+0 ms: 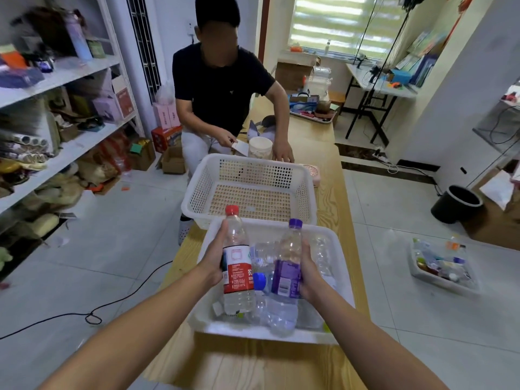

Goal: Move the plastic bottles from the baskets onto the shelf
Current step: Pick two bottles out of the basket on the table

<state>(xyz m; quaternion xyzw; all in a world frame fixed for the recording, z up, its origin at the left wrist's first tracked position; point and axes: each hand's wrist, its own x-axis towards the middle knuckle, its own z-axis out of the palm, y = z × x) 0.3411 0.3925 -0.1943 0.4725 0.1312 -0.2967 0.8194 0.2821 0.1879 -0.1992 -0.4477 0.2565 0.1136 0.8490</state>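
Note:
My left hand (211, 258) grips a clear bottle with a red cap and red label (237, 260), held upright above the near white basket (342, 280). My right hand (309, 273) grips a clear bottle with a purple cap and purple label (287, 266), also upright over that basket. Several clear bottles lie in the near basket, one with a blue cap (259, 280). Behind it stands a second white basket (194, 192) with nothing in it. The white shelf (70, 71) runs along the left wall, crowded with boxes and bags.
Both baskets sit on a long wooden table (332, 153). A person in a black shirt (222, 88) sits at its far end beside a white tub (260, 147). A tray of bottles (443, 263) and a black bin (457, 204) stand on the floor at right. A black cable (92, 318) crosses the floor at left.

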